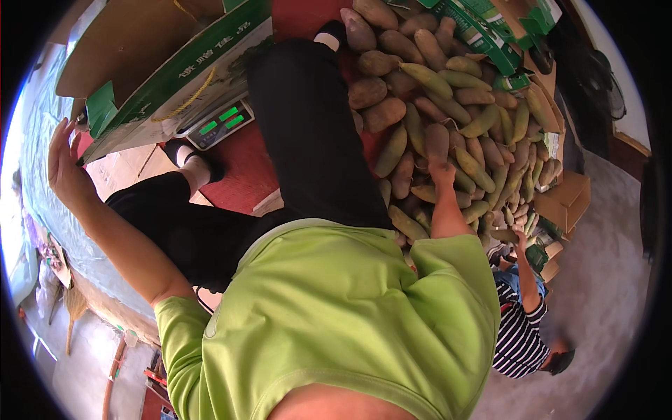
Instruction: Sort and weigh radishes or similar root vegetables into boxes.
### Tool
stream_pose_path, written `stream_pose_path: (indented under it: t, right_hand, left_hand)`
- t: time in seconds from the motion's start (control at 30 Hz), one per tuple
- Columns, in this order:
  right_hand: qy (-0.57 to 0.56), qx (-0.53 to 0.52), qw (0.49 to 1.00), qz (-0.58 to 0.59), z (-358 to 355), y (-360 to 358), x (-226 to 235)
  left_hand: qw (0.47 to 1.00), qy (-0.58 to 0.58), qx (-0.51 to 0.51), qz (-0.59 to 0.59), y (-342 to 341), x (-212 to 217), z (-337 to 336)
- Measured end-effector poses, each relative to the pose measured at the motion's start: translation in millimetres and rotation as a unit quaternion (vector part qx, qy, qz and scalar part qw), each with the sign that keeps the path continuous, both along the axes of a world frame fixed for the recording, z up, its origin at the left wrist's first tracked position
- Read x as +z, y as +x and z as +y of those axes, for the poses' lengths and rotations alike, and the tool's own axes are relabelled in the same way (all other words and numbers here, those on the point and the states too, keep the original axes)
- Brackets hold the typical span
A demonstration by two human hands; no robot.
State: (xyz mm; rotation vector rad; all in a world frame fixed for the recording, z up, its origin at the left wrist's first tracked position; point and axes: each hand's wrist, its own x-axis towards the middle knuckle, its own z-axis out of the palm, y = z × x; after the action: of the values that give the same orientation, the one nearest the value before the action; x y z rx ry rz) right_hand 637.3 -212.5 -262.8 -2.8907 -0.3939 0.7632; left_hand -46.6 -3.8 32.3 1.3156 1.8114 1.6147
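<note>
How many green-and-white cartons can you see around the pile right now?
2. One green-and-white carton sits on the scale beside the left hand; another carton lies beyond the sweet potato pile. More may be hidden.

The pile of tubers [448, 112] lies to the right, with the right hand [439, 166] on it. A scale [220, 122] sits left of the pile, just beside a carton [175, 77]. The left hand [64, 164] is raised at far left, near the carton's corner.
</note>
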Motion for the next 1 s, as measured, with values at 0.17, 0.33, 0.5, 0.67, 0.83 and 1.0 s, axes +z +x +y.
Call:
stream_pose_path:
  t: [0.17, 0.33, 0.5, 0.67, 0.83, 1.0]
  right_hand:
    - [-0.135, 0.084, 0.986, -0.043, 14, -8, -34]
    - [0.053, -0.054, 0.995, 0.071, -22, 41, -81]
    - [0.151, -0.128, 0.965, 0.172, 5, -7, -35]
    - [0.221, -0.231, 0.9, 0.295, 27, -7, -7]
    - [0.201, -0.243, 0.871, 0.376, 65, -37, 53]
    - [0.386, -0.044, 0.818, 0.425, 142, -109, 147]
  left_hand:
    - [0.998, 0.046, -0.038, 0.021, -31, -1, -17]
    - [0.999, 0.031, 0.006, -0.02, -6, -14, 10]
    - [0.997, 0.068, -0.004, -0.03, -10, -8, -2]
    - [0.994, 0.072, -0.035, -0.074, 13, 7, 0]
    - [0.991, 0.097, -0.089, -0.025, -15, -5, -5]
    - [0.986, 0.115, -0.056, -0.106, -14, -5, -4]
